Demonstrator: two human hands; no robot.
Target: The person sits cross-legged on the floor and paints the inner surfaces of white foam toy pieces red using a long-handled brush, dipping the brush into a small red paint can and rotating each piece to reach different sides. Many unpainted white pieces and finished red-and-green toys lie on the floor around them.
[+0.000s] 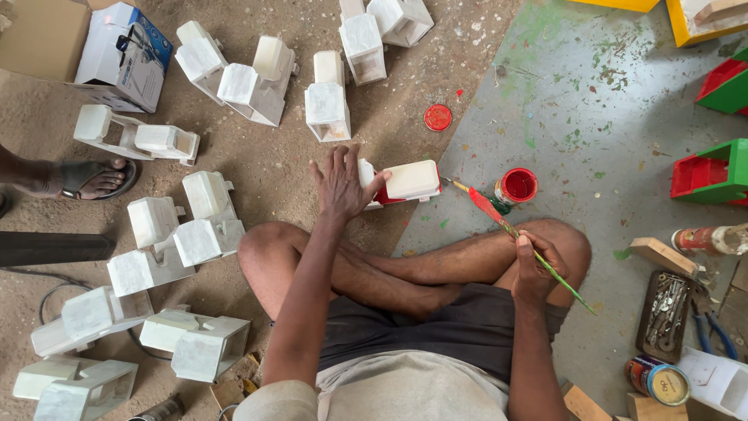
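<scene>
1. The left hand rests with fingers spread on a white-primed wooden toy truck with a red-painted lower edge, which lies on the sandy floor before the crossed legs.
2. The right hand pinches a thin green-handled paintbrush with a red-coated tip.
3. One small open tin of red paint stands near the brush tip; one red round lid lies apart.
4. Roughly fourteen unpainted white wooden trucks are scattered around.

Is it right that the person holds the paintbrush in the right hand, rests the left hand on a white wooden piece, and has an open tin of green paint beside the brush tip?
Not quite: the head view shows the open tin holds red paint, not green. The rest stands: the right hand holds the paintbrush, and the left hand rests on the white wooden piece.
</scene>
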